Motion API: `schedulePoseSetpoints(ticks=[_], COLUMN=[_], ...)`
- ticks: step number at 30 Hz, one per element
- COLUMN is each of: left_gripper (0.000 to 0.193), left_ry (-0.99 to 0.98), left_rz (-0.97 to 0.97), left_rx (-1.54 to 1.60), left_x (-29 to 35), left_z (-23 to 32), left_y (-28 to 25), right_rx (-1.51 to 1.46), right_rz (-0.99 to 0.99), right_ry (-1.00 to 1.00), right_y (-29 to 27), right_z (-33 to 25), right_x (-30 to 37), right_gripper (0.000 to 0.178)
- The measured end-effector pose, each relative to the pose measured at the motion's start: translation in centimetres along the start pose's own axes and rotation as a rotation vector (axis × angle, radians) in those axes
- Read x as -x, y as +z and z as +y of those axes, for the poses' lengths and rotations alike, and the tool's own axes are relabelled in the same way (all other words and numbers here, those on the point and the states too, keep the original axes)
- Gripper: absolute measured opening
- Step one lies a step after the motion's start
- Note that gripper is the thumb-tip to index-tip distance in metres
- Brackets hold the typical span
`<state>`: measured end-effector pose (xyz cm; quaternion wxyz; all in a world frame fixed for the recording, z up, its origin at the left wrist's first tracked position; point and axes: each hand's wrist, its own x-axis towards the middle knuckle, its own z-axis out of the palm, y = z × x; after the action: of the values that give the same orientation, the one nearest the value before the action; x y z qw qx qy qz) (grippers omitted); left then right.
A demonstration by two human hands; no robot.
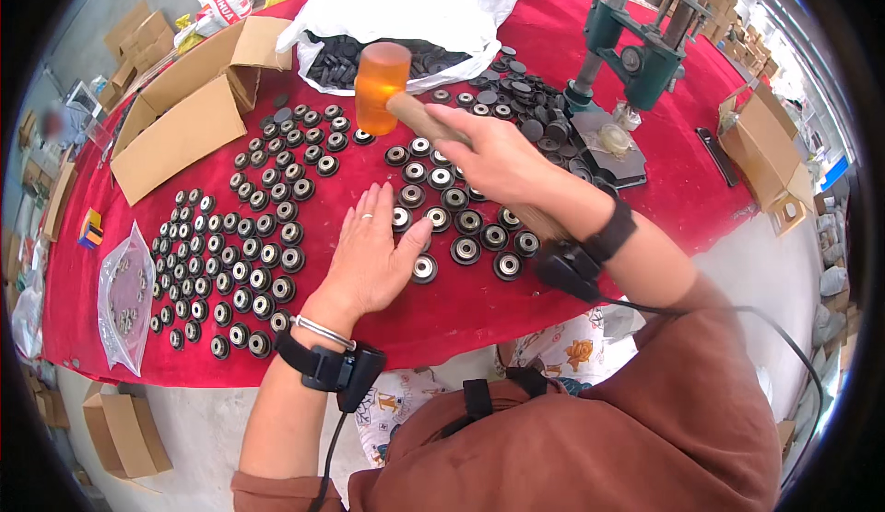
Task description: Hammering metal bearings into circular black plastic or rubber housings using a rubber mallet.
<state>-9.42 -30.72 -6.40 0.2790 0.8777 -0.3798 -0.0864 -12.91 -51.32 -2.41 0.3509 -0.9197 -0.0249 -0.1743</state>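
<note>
My right hand [507, 164] is closed around the wooden handle of a mallet [382, 93]. The mallet's translucent orange head is raised above the red cloth, left of the fist. My left hand [376, 252] lies flat on the cloth with its fingers stretched out and a ring on one finger. Right beside its thumb stand round black caps with metal bearings in them [466, 248], set out in loose rows partly hidden by my right forearm. A larger group of the same bearing pieces [241, 272] spreads over the cloth to the left of that hand.
A white sack [396, 5] at the back spills black discs. Loose black discs [521, 93] lie beside a green press [636, 56] on the right. An open cardboard box [180, 139] and a clear plastic bag [126, 300] holding small parts are on the left. The red-covered table [369, 341] ends near my body.
</note>
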Motion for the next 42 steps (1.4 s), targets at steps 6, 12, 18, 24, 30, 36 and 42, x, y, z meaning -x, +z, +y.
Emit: schedulePoseSetpoints(ticks=[6, 12, 18, 24, 30, 36, 42], left_gripper=[0.073, 0.073, 0.073, 0.060, 0.046, 0.037, 0.037], left_ry=[-0.030, -0.031, -0.072, 0.086, 0.090, 0.131, 0.120], left_rz=[0.211, 0.245, 0.151, 0.192, 0.357, 0.439, 0.395], left_rx=[-0.094, -0.132, -0.106, -0.038, -0.087, 0.000, -0.021], left_x=[-1.3, -7.2, -7.7, -2.2, 2.0, 1.5, 0.9], left_z=[-1.5, -3.9, -3.0, -1.3, -1.0, -3.8, -3.6], left_y=[1.3, 0.6, 0.6, -0.5, 0.1, 1.2, 1.5], right_rx=[0.301, 0.396, 0.303, 0.064, -0.232, 0.125, 0.329], right_rz=[-0.116, -0.189, -0.285, -0.232, -0.191, -0.137, -0.311], right_ry=[0.027, -0.077, -0.094, 0.030, 0.072, -0.094, 0.026], right_y=[2.8, 3.2, 0.8, -2.4, -0.8, 1.9, 2.6], right_z=[0.0, 0.7, 0.9, -1.0, -4.5, -4.4, -4.1], right_x=[-4.8, -6.2, -3.4, -0.6, -2.9, -2.8, -4.4], right_gripper=[0.045, 0.046, 0.050, 0.058, 0.062, 0.050, 0.050])
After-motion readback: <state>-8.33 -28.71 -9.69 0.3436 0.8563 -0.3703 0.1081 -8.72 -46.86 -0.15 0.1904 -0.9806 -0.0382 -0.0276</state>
